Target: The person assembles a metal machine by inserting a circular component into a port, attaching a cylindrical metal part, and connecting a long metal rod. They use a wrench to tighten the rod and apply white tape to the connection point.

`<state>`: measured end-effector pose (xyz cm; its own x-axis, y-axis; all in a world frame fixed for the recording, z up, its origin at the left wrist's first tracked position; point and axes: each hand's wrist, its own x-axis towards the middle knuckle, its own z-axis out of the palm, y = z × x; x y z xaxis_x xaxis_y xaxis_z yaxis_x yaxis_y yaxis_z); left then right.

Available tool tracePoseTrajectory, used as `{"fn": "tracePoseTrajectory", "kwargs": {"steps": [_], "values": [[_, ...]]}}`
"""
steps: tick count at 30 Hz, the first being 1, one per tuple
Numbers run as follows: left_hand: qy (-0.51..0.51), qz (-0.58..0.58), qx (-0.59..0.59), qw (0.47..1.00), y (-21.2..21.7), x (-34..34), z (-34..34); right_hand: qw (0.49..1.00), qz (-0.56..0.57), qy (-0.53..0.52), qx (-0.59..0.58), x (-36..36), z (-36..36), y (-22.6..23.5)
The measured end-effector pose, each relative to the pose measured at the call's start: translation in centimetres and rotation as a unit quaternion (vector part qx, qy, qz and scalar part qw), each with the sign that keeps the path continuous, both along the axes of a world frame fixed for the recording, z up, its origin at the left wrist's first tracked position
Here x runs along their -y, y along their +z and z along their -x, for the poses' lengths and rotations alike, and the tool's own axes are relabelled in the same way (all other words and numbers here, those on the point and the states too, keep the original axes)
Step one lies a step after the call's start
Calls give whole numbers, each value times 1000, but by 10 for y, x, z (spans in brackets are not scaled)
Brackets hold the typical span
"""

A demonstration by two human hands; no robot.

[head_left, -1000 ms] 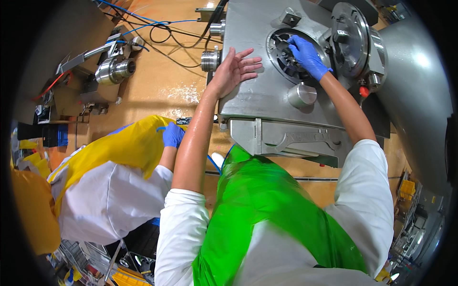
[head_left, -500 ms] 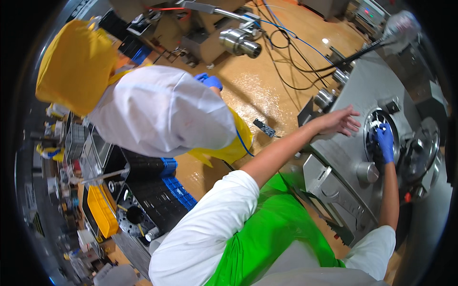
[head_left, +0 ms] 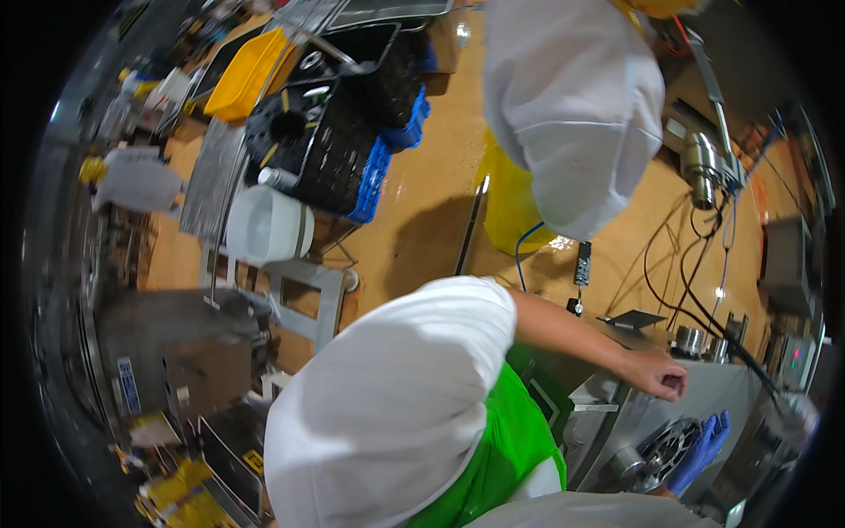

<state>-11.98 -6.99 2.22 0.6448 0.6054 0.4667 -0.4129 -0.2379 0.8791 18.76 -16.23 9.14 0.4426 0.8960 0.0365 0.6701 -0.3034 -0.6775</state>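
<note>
Blue-gloved right hand [head_left: 701,451] lower right, fingers flat on round perforated metal disc [head_left: 666,447], released; bare left hand [head_left: 656,374] clenched atop grey steel machine housing [head_left: 616,414].

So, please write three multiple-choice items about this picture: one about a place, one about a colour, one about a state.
1. Where does the right hand rest?
A. on the round perforated metal disc of the grey machine
B. on the white bucket
C. on the yellow crate

2. What colour is the glove on the right hand?
A. green
B. blue
C. white

3. In what state is the left hand?
A. gloved, holding a cable
B. bare, fingers curled, on top of the grey machine
C. raised, touching nothing

Answers: 1 A, the gloved fingers lie on the disc; 2 B, the glove is blue; 3 B, bare skin shows, the fingers curl on the machine top.
</note>
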Motion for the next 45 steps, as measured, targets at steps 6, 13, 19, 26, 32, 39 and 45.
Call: {"fn": "tracePoseTrajectory", "kwargs": {"steps": [6, 13, 19, 26, 32, 39, 45], "values": [[100, -12, -233, 967, -99, 20, 220, 969, 53, 239, -44, -66, 144, 25], [429, 342, -656, 518, -349, 189, 586, 858, 207, 465, -65, -79, 364, 11], [394, 444, -546, 591, -321, 190, 708, 829, 278, 485, -14, -106, 437, -154], [320, 473, -529, 628, -297, 118, 786, 790, 382, 445, 181, -75, 409, -366], [419, 279, -553, 663, -366, 17, 884, 780, 538, 298, -119, -46, 476, -351], [391, 319, -465, 728, -333, -127, 886, 758, 563, 329, -27, -165, 590, -360], [459, 383, -317, 736, -326, -221, 952, 786, 487, 278, -262, -325, 711, -398]]}}
